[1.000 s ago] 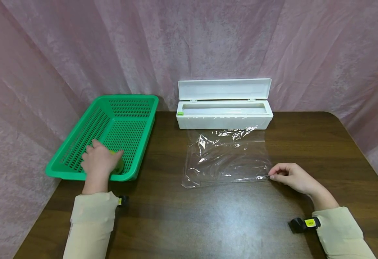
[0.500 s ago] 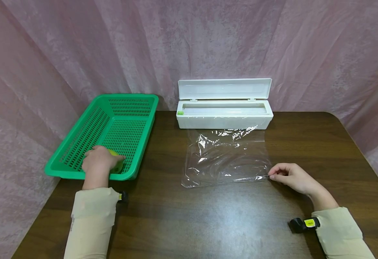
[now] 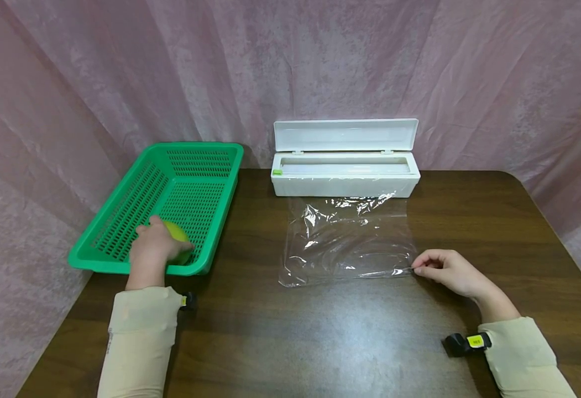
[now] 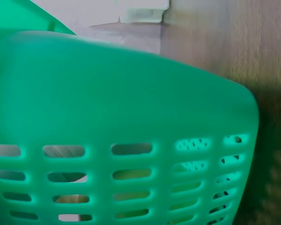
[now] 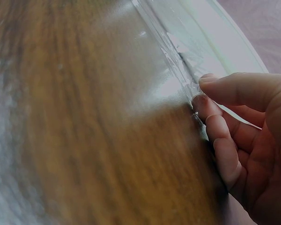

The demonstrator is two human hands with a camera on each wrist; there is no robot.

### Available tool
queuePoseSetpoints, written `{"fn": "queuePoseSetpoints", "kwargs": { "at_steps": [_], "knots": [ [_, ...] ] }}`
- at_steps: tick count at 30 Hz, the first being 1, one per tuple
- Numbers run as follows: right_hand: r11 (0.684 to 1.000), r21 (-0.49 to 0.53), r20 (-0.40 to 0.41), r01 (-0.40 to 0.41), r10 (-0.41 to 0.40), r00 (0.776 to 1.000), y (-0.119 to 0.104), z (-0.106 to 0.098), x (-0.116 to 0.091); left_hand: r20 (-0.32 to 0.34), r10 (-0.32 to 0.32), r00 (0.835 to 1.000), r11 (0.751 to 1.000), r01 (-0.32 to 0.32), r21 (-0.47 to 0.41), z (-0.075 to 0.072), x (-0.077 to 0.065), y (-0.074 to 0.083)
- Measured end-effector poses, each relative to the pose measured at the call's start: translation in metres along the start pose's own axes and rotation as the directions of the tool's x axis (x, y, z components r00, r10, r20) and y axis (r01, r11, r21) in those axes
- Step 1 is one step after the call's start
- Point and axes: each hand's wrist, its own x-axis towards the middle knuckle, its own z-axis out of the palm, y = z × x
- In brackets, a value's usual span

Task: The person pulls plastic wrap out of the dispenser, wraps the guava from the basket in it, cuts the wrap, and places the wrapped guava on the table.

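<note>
My left hand is inside the near end of a green slotted basket, its fingers and thumb around a rounded yellow-green fruit. Part of the fruit is hidden behind that hand. In the left wrist view the basket wall blocks the hand, and yellow-green shows through the slots. On the right, my right hand pinches the near right corner of a sheet of clear plastic wrap between thumb and index finger. The sheet stretches over the table from a white wrap dispenser.
The dispenser's lid stands raised, with a small green tab at the box's left end. A pink curtain hangs behind the brown wooden table.
My left hand has gone from reaching over the fruit to gripping it, and more of the fruit shows. The right hand and the wrap have stayed in place.
</note>
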Motion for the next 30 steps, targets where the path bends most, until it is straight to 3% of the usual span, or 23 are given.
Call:
{"fn": "queuePoseSetpoints", "kwargs": {
  "at_steps": [19,30],
  "knots": [
    [1.0,0.014,0.006,-0.017,0.017,1.0,-0.001,0.0,-0.002,-0.157,0.075,0.985,0.991,-0.091,-0.102,0.0048,0.0021,-0.0033],
    [1.0,0.013,0.009,0.0,0.0,1.0,0.0018,0.0003,0.0002,-0.231,0.066,0.971,0.982,-0.104,-0.158,-0.0003,-0.0038,0.0002]
  ]
}}
